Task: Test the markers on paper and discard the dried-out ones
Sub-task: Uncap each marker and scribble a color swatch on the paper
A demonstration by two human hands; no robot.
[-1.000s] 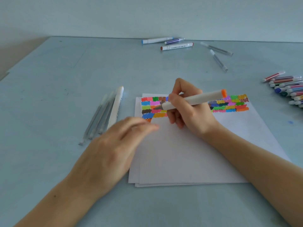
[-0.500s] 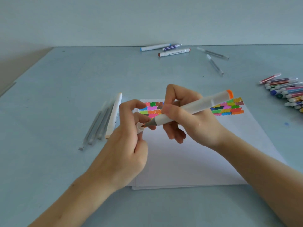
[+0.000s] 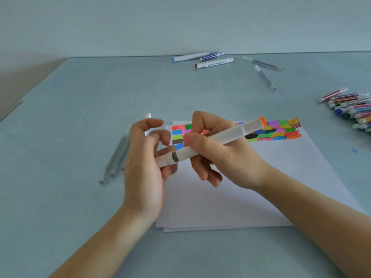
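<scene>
My right hand (image 3: pixel 218 155) grips a white marker with an orange end (image 3: pixel 220 137), held above the paper and tilted down to the left. Its white cap (image 3: pixel 165 159) sits over the marker's tip, pinched by my left hand (image 3: pixel 146 163); a dark grey collar still shows at the joint. Below lies a stack of white paper (image 3: pixel 230 193) with rows of coloured test swatches (image 3: pixel 281 130) along its far edge, partly hidden by my hands.
Several clear-barrelled pens and a white marker (image 3: pixel 117 157) lie left of the paper. At the back edge rest more markers (image 3: pixel 213 62) and two clear pens (image 3: pixel 265 76). A pile of coloured markers (image 3: pixel 353 109) sits at the far right on the blue-grey table (image 3: pixel 60 127).
My right hand lifted the marker off the swatches. My left hand came up with the cap and has pushed it over the tip.
</scene>
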